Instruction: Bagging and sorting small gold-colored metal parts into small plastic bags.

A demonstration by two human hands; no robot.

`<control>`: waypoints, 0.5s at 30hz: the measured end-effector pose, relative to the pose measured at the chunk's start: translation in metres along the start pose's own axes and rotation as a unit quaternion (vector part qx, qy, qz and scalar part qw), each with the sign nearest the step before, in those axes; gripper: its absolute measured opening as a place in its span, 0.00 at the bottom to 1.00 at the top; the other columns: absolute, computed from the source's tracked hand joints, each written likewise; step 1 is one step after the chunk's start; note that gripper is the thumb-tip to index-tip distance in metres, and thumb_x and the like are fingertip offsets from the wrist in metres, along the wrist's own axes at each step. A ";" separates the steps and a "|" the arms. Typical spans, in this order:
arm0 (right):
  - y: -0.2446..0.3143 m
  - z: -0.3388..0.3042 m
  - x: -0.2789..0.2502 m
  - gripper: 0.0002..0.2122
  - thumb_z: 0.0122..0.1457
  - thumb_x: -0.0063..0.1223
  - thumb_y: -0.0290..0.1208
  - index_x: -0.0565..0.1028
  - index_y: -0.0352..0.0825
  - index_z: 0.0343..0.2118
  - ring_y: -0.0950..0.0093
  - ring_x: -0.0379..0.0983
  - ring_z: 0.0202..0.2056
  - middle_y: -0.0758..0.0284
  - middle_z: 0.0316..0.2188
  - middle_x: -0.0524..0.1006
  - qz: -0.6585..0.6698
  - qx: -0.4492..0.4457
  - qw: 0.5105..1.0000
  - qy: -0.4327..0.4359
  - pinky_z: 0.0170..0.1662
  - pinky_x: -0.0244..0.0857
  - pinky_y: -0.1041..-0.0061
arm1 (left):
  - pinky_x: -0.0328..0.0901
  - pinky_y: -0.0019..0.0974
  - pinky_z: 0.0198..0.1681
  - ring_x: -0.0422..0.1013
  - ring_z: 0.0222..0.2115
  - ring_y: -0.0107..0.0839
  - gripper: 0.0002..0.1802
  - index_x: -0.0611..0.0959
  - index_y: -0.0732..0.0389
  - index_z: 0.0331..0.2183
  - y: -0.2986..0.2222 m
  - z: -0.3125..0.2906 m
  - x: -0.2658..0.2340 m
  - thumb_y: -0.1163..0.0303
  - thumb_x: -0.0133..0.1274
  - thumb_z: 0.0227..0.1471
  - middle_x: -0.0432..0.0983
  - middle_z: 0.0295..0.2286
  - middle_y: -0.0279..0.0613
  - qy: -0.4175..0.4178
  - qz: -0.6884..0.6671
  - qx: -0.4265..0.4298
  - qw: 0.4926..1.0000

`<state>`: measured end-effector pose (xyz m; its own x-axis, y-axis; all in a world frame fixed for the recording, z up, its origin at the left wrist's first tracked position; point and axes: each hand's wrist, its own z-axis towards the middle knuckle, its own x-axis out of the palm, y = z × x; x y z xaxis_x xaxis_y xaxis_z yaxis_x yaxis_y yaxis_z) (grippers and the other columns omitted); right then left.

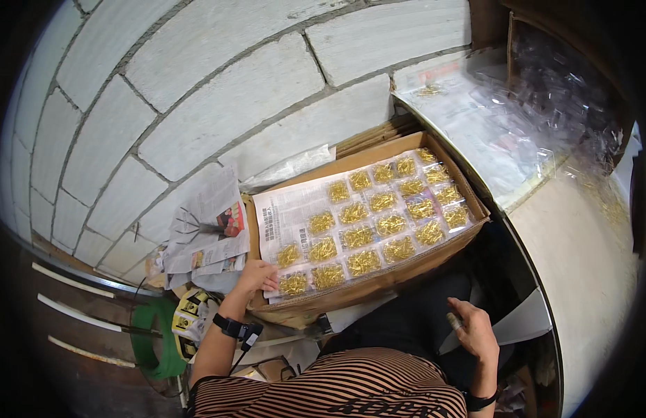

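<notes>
I've L hand (259, 276) at 8 o'clock on the brown cardboard box (420, 265), by its clear plastic baggies of gold-coloured metal pcs (363, 262) atop printed newsprint (295, 202); can't tell its grip. R hand (471, 327), approx 5 o'clock: grip released.

I can't tell whether the fingertips of my left hand (259, 277) touch the nearest packet (293, 284). The gold pieces (363, 262) are too small to make out singly. The newspaper (285, 216) hides what lies beneath it in the carton (434, 256). My right forearm (485, 382) runs off the lower edge; the clear plastic pile (560, 94) blurs into glare.
</notes>
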<state>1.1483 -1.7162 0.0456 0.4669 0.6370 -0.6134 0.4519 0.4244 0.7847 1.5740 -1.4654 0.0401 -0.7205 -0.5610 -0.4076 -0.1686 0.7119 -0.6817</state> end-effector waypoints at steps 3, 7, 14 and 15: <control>-0.002 -0.006 0.001 0.17 0.50 0.52 0.20 0.71 0.27 0.45 0.61 0.75 0.40 0.53 0.39 0.75 -0.017 0.012 1.000 0.001 0.43 0.68 0.71 | 0.69 0.27 0.20 0.74 0.19 0.30 0.12 0.77 0.67 0.28 -0.001 0.004 0.000 0.67 0.55 0.50 0.75 0.22 0.43 0.001 -0.049 0.006 0.999; -0.014 -0.011 0.008 0.17 0.52 0.53 0.25 0.71 0.30 0.46 0.57 0.73 0.41 0.55 0.39 0.75 -0.031 -0.015 0.999 0.014 0.44 0.67 0.69 | 0.69 0.26 0.19 0.72 0.18 0.26 0.09 0.78 0.64 0.27 0.003 0.003 -0.004 0.68 0.57 0.48 0.73 0.20 0.37 0.005 -0.052 0.001 0.999; -0.015 -0.017 0.008 0.17 0.54 0.52 0.30 0.71 0.31 0.46 0.57 0.73 0.39 0.54 0.39 0.75 -0.041 -0.007 0.999 0.030 0.42 0.67 0.68 | 0.69 0.28 0.20 0.70 0.18 0.24 0.07 0.77 0.63 0.27 0.008 0.007 -0.001 0.70 0.57 0.48 0.72 0.19 0.35 0.044 -0.084 -0.029 0.995; -0.015 -0.018 0.009 0.17 0.54 0.52 0.30 0.71 0.31 0.46 0.57 0.73 0.39 0.54 0.39 0.75 -0.042 -0.005 0.999 0.029 0.42 0.67 0.68 | 0.69 0.29 0.21 0.70 0.18 0.24 0.07 0.77 0.62 0.27 0.010 0.008 0.000 0.70 0.57 0.48 0.72 0.20 0.35 0.037 -0.112 -0.030 0.993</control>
<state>1.1320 -1.7055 0.0302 0.3834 0.6342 -0.6714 0.4793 0.4847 0.7317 1.5777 -1.4623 0.0283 -0.7080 -0.6768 -0.2016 -0.3685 0.5977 -0.7120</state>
